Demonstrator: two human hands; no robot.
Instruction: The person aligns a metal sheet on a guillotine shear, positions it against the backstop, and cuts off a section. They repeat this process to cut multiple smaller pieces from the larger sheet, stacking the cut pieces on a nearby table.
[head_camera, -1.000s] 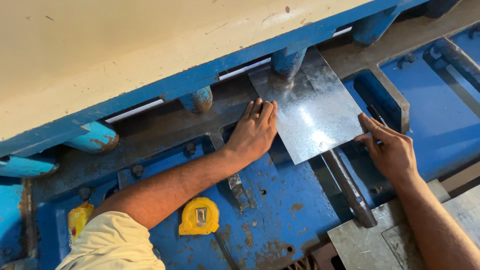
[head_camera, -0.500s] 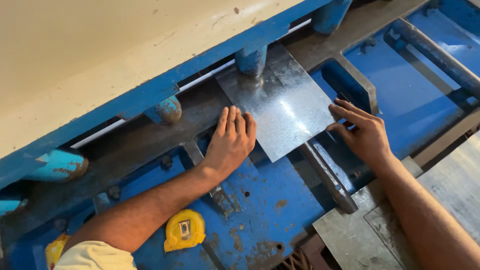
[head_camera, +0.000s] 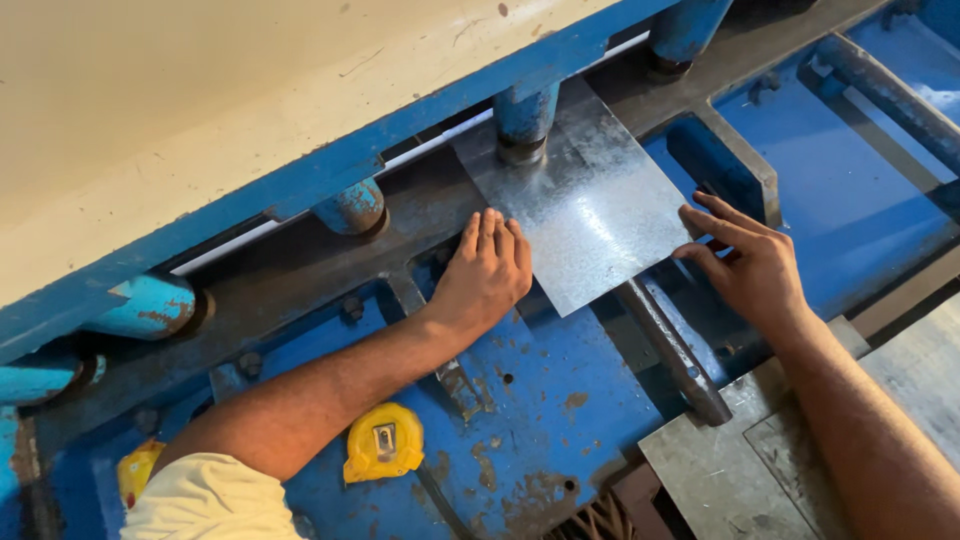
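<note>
We see a galvanized steel sheet lying flat on the blue table of a shearing machine, its far edge pushed in under the blue-and-cream machine head. A blue hold-down cylinder stands on the sheet near that far edge. Our left hand lies palm down with its grip flat and fingers together, the fingertips touching the sheet's left edge. Our right hand has its grip spread apart, the fingertips touching the sheet's right edge; neither hand closes on anything. A steel guide bar runs under the sheet's near corner. A yellow tape measure lies on the table beside our left forearm, well apart from the sheet. More grey sheets sit at the lower right.
</note>
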